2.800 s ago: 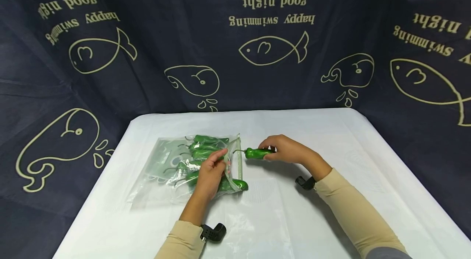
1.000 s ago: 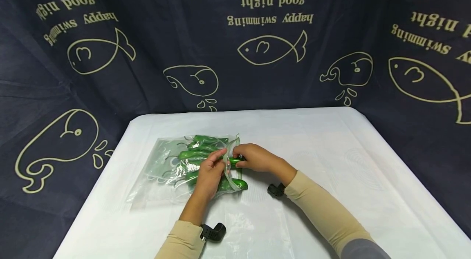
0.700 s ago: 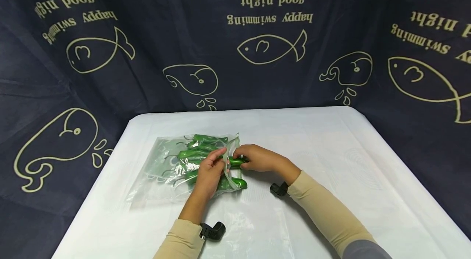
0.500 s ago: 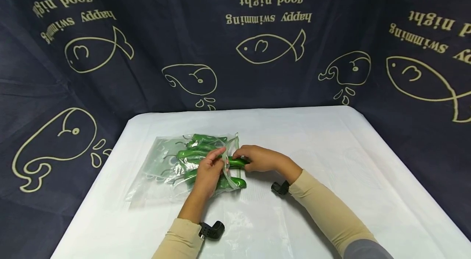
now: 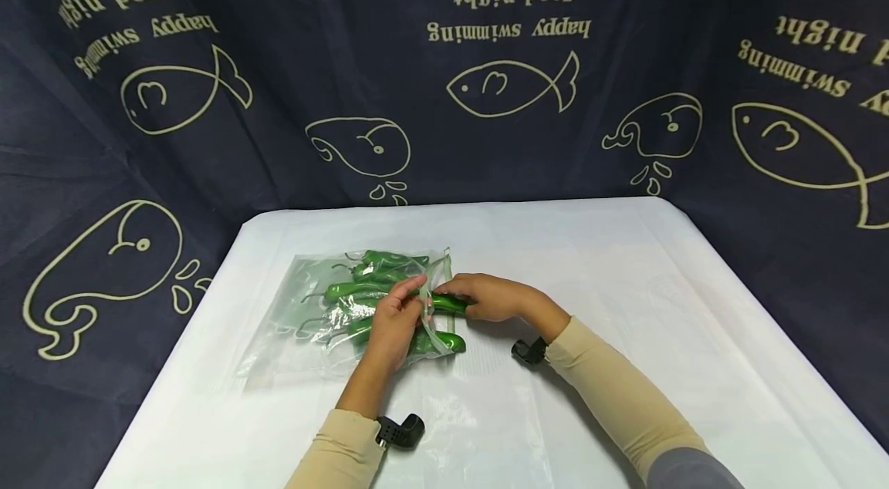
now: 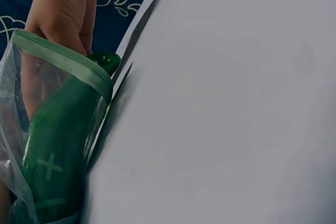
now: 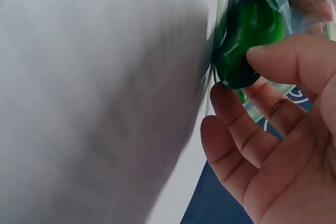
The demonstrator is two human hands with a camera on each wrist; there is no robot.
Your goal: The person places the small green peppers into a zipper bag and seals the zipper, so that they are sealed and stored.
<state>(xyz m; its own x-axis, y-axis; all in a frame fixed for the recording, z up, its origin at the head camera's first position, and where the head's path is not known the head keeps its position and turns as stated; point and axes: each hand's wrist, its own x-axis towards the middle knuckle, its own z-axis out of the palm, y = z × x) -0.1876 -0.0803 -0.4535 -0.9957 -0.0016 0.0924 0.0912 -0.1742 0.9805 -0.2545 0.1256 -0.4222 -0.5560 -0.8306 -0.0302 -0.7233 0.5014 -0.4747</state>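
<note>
In the head view a clear zip bag [image 5: 272, 354] lies flat on the table with several green peppers [image 5: 354, 290] inside, stems pointing left. My left hand [image 5: 396, 323] holds the upper edge of the bag's mouth, which gapes to the right. At that mouth, my right hand [image 5: 489, 296] pinches the blunt end of a green pepper [image 5: 450, 304], its stem end inside the bag. The right wrist view shows the thumb on top of this pepper [image 7: 239, 51] and fingertips below. Nearer the person, another pepper's tip [image 5: 451, 342] sticks out of the mouth.
A white-covered table [image 5: 625, 257] carries the bag left of centre. Behind it hangs a dark blue curtain [image 5: 375, 72] with fish drawings. Black wrist cameras [image 5: 403, 433] sit on both wrists.
The right hand has brought the pepper leftward from beside the bag into its mouth, and its grip has shifted toward the blunt end. The left hand stays at the bag's edge.
</note>
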